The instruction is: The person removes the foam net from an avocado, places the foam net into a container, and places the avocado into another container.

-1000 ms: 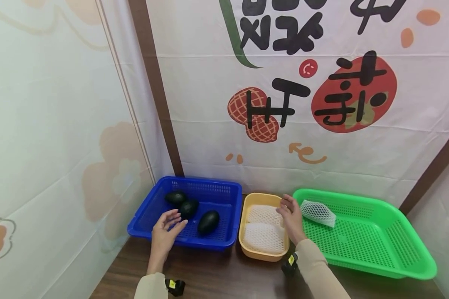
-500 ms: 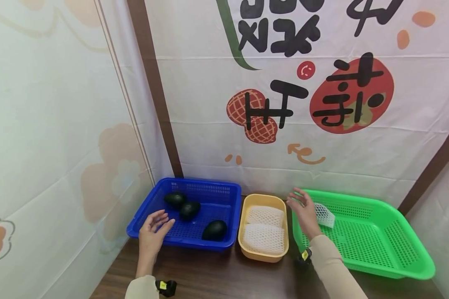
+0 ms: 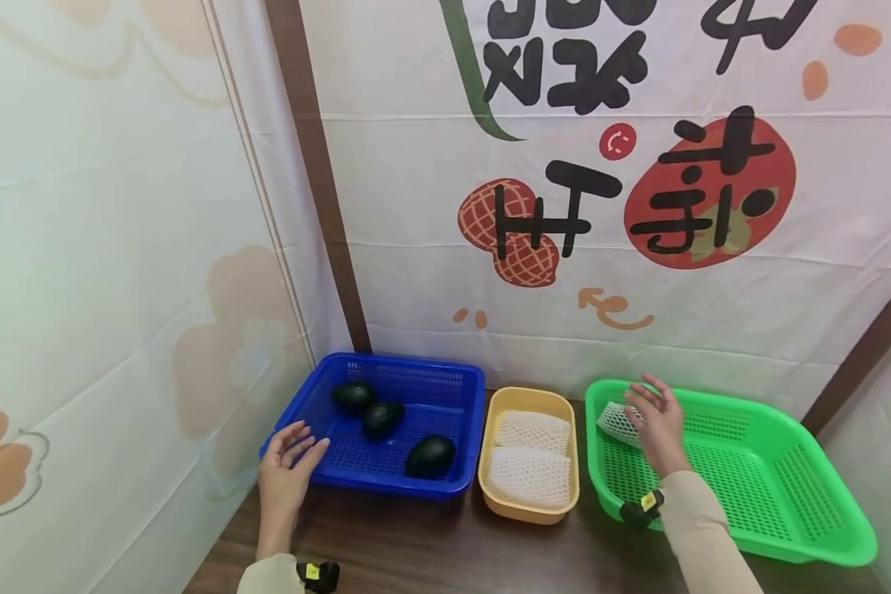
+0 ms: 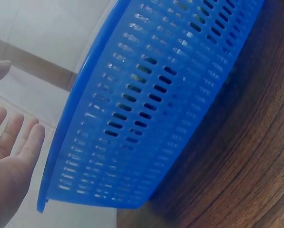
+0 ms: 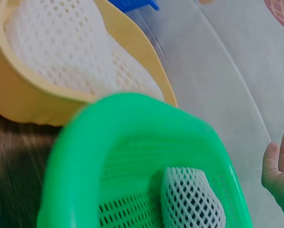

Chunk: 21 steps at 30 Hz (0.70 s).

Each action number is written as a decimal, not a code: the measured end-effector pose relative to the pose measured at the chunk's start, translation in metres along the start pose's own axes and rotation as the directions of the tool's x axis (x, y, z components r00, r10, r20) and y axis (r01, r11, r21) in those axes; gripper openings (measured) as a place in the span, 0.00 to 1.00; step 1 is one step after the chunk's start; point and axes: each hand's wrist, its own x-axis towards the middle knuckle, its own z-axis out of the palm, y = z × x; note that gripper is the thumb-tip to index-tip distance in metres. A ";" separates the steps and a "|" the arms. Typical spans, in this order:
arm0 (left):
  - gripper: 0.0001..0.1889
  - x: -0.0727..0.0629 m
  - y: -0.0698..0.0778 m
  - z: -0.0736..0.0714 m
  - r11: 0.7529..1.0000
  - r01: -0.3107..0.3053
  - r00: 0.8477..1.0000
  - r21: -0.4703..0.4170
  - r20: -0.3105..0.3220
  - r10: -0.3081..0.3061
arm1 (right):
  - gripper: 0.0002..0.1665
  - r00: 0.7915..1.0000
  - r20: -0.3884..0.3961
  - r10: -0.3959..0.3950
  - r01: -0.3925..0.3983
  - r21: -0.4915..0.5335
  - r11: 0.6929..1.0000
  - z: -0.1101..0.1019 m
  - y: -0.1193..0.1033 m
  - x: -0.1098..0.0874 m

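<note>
Three dark green, egg-shaped fruits, likely avocados, lie in the blue basket point(image 3: 386, 488): two touching at the back left point(image 3: 383, 419), one at the front right point(image 3: 431, 456). My left hand point(image 3: 285, 474) hovers by that basket's front left corner, fingers loosely bent and holding nothing. Over the left part of the green basket point(image 3: 742, 462), my right hand point(image 3: 659, 425) hangs with relaxed fingers and nothing in its grasp. Beneath it lies a white foam net sleeve point(image 3: 618, 422), partly hidden by the hand; whether it contains anything I cannot tell.
Between the baskets stands a small yellow tray point(image 3: 529, 515) with white foam net sleeves point(image 3: 530, 477) stacked in it. All sit on a brown wooden table point(image 3: 431, 544). A printed cloth point(image 3: 416, 247) rises behind, and another closes off the left side.
My right hand has moved right, from the yellow tray to above the green basket. My left hand has drawn back left from the fruits. One fruit has rolled toward the blue basket's front right.
</note>
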 end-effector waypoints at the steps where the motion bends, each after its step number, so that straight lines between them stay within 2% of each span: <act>1: 0.27 0.000 0.000 -0.001 1.000 0.002 1.000 0.003 -0.007 -0.002 | 0.23 1.000 0.008 0.001 -0.001 0.007 1.000 -0.003 -0.001 0.000; 4: 0.28 0.001 0.001 -0.004 1.000 0.014 0.999 0.009 -0.039 -0.013 | 0.23 0.997 0.080 0.009 -0.009 -0.003 1.000 -0.012 -0.005 0.001; 8: 0.27 0.003 -0.002 -0.011 0.999 0.025 0.996 0.024 -0.089 -0.023 | 0.24 0.979 0.204 0.028 -0.023 -0.025 0.999 -0.024 -0.009 0.005; 10: 0.27 0.004 -0.004 -0.014 0.999 0.031 0.993 0.029 -0.113 -0.027 | 0.23 0.973 0.230 0.029 -0.024 -0.024 0.999 -0.029 -0.010 0.008; 18: 0.26 0.006 -0.009 -0.023 0.998 0.055 0.979 -0.004 -0.199 -0.055 | 0.23 0.979 0.204 0.025 -0.015 -0.051 0.999 -0.043 -0.014 0.018; 21: 0.26 0.005 -0.009 -0.024 0.997 0.060 0.971 0.049 -0.233 -0.047 | 0.25 0.984 0.176 0.029 -0.009 -0.116 0.993 -0.048 -0.015 0.019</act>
